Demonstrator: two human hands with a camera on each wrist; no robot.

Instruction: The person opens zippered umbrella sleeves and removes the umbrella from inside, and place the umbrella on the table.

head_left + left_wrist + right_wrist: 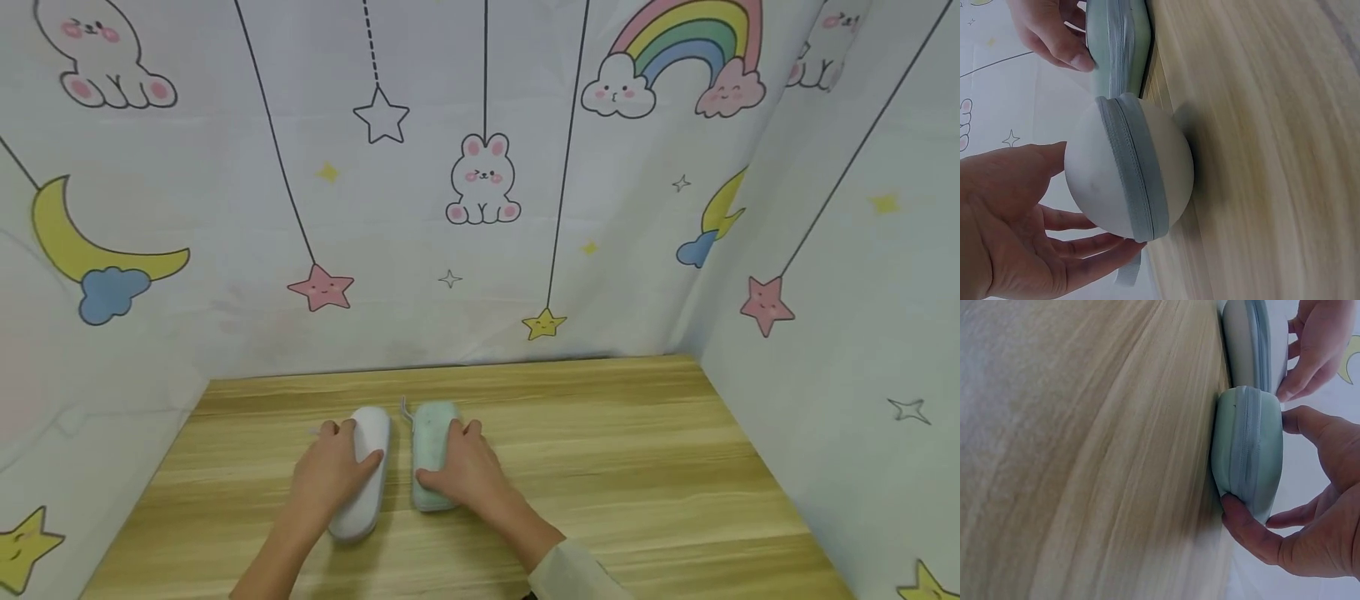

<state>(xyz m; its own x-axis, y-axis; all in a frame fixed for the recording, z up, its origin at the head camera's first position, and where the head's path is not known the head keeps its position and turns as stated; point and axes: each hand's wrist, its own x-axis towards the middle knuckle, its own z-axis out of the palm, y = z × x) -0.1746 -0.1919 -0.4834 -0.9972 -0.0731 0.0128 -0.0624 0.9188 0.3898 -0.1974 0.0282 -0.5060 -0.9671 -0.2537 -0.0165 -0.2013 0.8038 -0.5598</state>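
A white zippered glasses case point(371, 433) lies lengthwise on the wooden table, left of the middle. My left hand point(333, 471) grips it across the top, thumb on its right side and fingers over the left. In the left wrist view, its grey zipper band point(1138, 175) runs round the rounded end, and a short grey strap point(1129, 272) hangs beside the fingertips. Just to the right, a mint green zippered glasses case point(431, 433) lies nearly parallel. My right hand point(472, 471) holds this one, with thumb and fingers at opposite sides. Both zippers look closed.
The wood-grain table point(600, 467) extends right of the cases. White cloth point(420, 225) printed with rabbits, stars and a rainbow stands behind it and along both sides. A thin cord loop point(405, 408) sticks out at the green case's far left corner.
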